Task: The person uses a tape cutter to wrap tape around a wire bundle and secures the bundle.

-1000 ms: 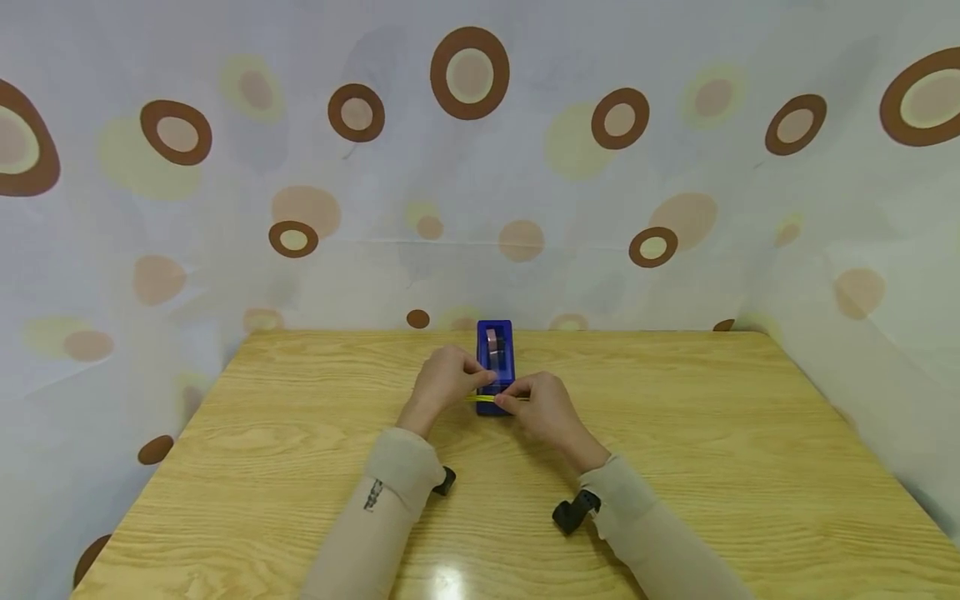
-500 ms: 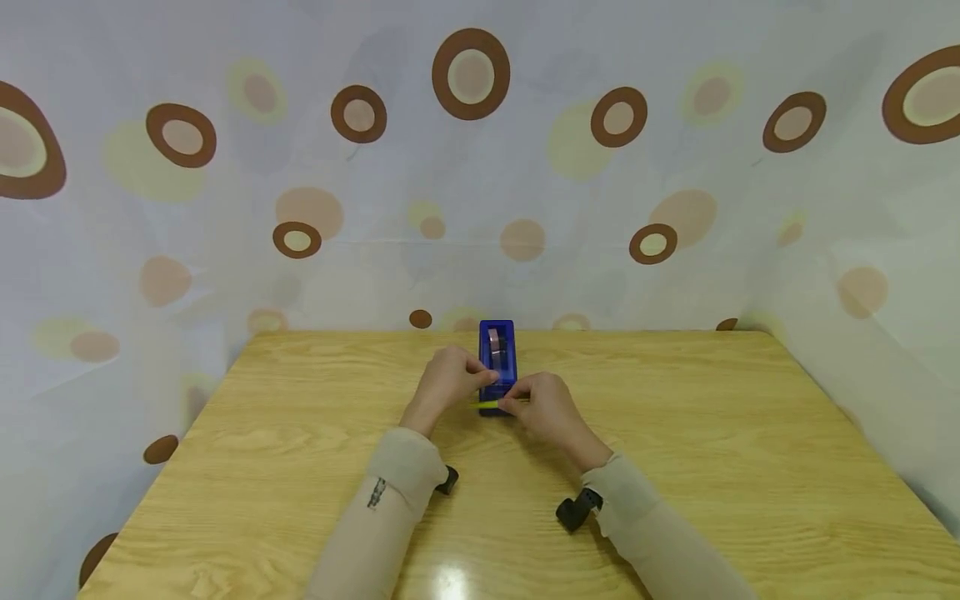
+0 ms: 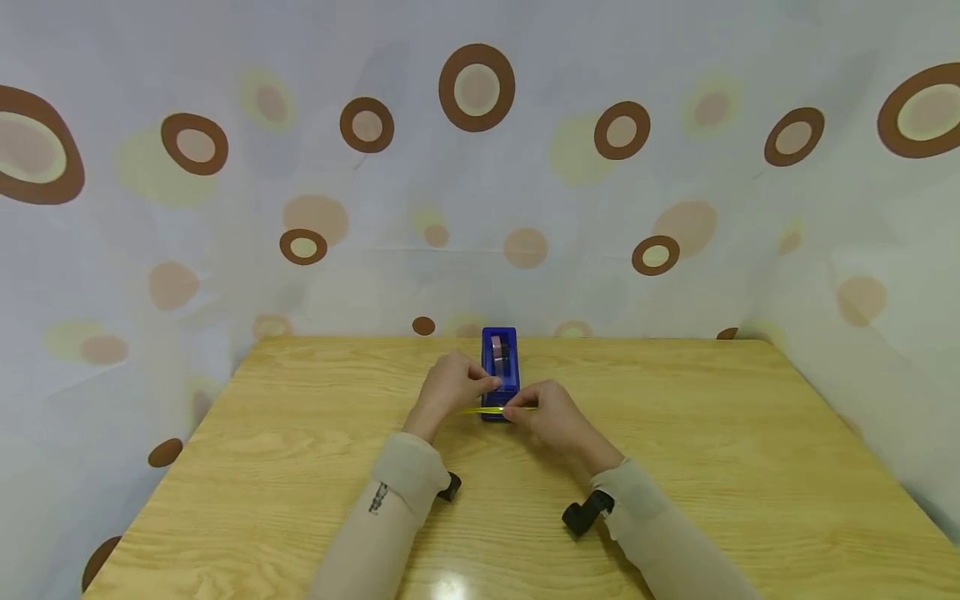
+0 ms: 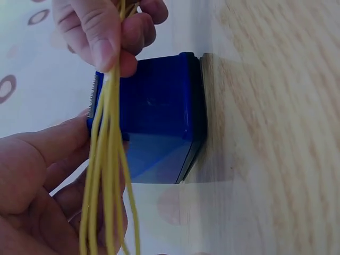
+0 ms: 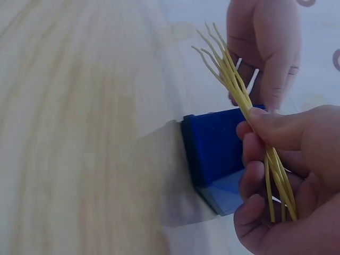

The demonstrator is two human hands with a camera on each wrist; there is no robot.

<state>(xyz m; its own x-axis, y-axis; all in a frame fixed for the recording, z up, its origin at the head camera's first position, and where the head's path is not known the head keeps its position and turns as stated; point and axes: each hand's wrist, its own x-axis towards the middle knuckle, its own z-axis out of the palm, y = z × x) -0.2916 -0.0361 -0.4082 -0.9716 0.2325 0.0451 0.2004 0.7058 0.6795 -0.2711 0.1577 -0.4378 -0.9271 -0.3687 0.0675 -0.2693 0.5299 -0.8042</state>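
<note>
A blue tape dispenser (image 3: 500,367) with a tape roll (image 3: 497,346) stands on the table. My left hand (image 3: 452,385) is at its cutter end, thumb and forefinger pinching the clear tape coming off the roll. In the left wrist view, the toothed cutter (image 4: 92,96) shows beside these fingers. My right hand (image 3: 553,414) pinches a bundle of thin yellow strands (image 3: 483,410) between thumb and forefinger, just in front of the dispenser. In the right wrist view, the strands (image 5: 234,79) fan out past the thumb. A whitish patch (image 4: 108,79) shows on the bundle near the right fingertips.
The wooden table (image 3: 300,467) extends around both forearms. Behind it hangs a pale cloth (image 3: 480,200) patterned with circles. A black wrist device (image 3: 588,512) sits on the right wrist, another (image 3: 450,487) on the left.
The yellow bundle has turned a little in my right fingers and shows on both sides of them again. My left hand stays at the dispenser's cutter end. The head view has shifted slightly.
</note>
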